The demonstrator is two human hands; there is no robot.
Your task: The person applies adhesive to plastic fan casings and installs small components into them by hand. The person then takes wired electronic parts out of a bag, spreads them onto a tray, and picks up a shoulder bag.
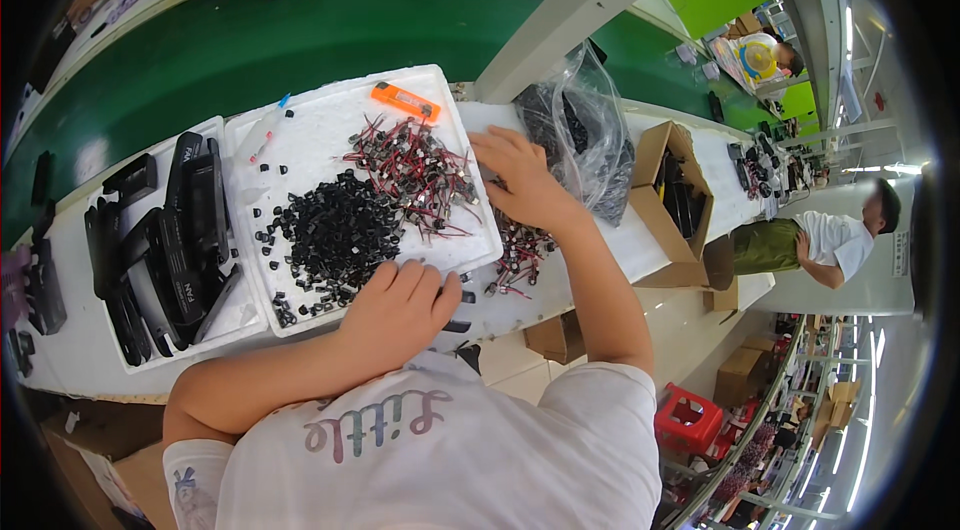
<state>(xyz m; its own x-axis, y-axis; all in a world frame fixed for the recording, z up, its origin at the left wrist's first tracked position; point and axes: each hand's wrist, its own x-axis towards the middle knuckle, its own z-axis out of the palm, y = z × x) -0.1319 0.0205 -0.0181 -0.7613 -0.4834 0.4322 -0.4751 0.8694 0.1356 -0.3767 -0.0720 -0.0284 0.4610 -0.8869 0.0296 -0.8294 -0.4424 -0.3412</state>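
Note:
In front of me lies a white foam tray (pixel 330 110). A heap of small black plastic pieces (pixel 335 235) fills its near middle. Beside it is a tangle of small silvery parts with red and black wires (pixel 415 170). My left hand (pixel 405 302) rests at the tray's near edge, fingers bent and slightly apart, their tips partly hidden. Fingers stretched, my right hand (pixel 522 175) lies across the right rim, next to the wired parts. Nothing shows in either hand. An orange tool (pixel 405 102) and a white marker-like stick (pixel 263 130) lie in the tray.
Left stands a second foam tray (pixel 215 325) of black fan housings (pixel 180 250). More wired parts (pixel 520 255) lie under my right forearm. Beyond are a clear bag of black parts (pixel 585 135), an open carton (pixel 672 195), a metal post (pixel 570 15) and a green belt (pixel 400 10).

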